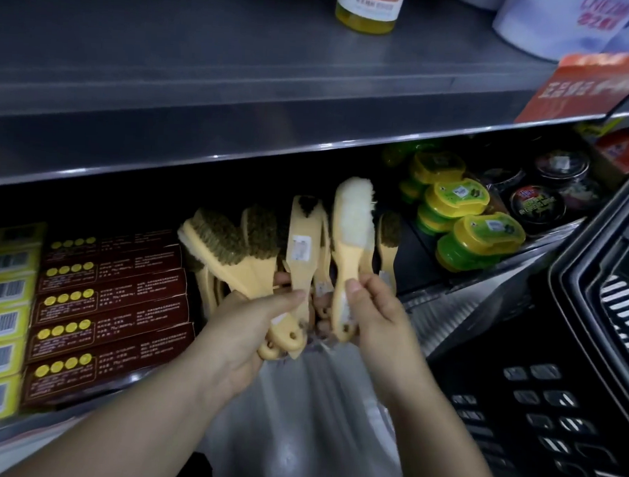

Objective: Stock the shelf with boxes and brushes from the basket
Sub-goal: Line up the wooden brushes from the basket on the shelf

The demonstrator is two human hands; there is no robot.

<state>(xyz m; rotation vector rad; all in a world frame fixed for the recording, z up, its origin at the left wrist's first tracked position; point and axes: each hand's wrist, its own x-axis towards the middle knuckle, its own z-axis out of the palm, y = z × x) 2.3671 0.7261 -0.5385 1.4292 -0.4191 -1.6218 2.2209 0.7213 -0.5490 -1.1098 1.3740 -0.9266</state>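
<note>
Left hand point(242, 330) grips my bundle of brushes point(230, 242) by their handles; right hand point(378, 313) pinches one white brush point(353, 222) upright.

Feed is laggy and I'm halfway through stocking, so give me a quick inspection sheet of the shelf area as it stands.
Surface: lower shelf carries rows of goods; upper shelf above it.
Job's things: yellow boxes and dark red boxes stacked at left; wooden brushes bunched mid-shelf; basket at right.
Clutter: clear plastic bag below the hands.
Grippers: left hand grips the wooden brushes by their handles; right hand pinches the white-bristled brush by its handle.
Cables: nothing seen.
Surroundings: green cases and black tins to the right; bottle on the upper shelf, orange sign at its edge.
</note>
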